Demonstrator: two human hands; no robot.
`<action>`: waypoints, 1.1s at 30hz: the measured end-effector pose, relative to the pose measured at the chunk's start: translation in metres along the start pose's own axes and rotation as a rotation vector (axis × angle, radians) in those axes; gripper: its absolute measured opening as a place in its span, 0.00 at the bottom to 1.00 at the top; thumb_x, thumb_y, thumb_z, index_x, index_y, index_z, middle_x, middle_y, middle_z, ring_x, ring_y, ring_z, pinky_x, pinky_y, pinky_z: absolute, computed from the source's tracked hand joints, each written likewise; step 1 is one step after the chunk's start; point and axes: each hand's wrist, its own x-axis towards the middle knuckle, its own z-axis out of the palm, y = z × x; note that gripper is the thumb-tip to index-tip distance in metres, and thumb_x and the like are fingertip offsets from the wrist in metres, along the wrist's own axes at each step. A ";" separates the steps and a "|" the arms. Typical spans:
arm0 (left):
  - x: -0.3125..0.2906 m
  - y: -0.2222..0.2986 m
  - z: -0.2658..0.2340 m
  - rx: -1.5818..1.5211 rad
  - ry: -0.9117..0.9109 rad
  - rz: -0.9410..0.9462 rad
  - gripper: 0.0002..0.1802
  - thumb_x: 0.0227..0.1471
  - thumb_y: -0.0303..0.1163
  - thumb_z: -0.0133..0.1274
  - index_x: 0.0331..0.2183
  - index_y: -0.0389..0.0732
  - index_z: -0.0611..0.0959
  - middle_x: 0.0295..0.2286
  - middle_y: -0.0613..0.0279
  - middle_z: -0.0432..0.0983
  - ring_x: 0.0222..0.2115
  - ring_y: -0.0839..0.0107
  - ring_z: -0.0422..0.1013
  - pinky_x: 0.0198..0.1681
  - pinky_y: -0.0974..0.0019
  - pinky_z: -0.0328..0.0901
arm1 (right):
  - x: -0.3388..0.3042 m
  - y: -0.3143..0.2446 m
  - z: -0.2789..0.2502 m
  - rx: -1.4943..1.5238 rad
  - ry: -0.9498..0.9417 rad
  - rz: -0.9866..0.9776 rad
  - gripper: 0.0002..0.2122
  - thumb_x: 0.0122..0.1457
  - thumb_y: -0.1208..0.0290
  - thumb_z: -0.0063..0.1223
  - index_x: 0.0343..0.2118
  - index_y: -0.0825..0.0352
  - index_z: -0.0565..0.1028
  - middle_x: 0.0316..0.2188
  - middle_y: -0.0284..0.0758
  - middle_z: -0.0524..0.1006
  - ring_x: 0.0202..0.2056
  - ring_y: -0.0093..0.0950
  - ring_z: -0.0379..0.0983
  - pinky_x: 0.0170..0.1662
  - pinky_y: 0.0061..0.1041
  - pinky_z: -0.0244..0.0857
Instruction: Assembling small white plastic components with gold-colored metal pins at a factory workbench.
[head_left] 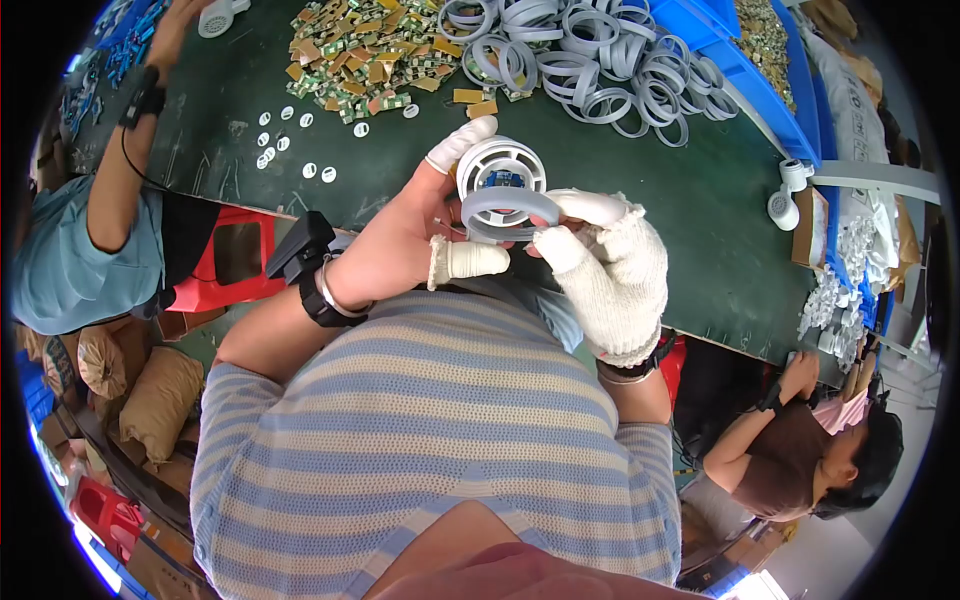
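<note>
My left hand [395, 238], with white covers on the thumb and one finger, grips a round white plastic housing [533, 163] by its side. Slots run round the housing's rim, and a small blue circuit board [503, 180] shows in its middle. Between thumb and fingers of my right hand [618, 278], in a white knitted glove with bare fingertips, is a grey plastic ring [487, 203]. The ring is tilted and overlaps the housing's near side; whether the two touch I cannot tell. A thin pale wire [447, 226] shows beside my left palm.
Beyond my hands lie piles of grey rings [610, 60] and small circuit boards [375, 50] on the dark green table [720, 230]. Several white discs [310, 170] are scattered left. Blue bins [725, 55] and white shower-head-like parts [783, 208] stand right. Co-workers sit on both sides.
</note>
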 end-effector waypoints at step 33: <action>0.082 0.019 -0.064 1.771 0.013 0.426 0.17 0.45 0.25 0.60 0.41 0.37 0.83 0.35 0.51 0.75 0.45 0.46 0.69 0.50 0.48 0.67 | 0.019 0.039 -0.029 -0.861 0.220 -0.265 0.11 0.49 0.61 0.72 0.31 0.61 0.84 0.36 0.37 0.82 0.46 0.40 0.77 0.50 0.41 0.67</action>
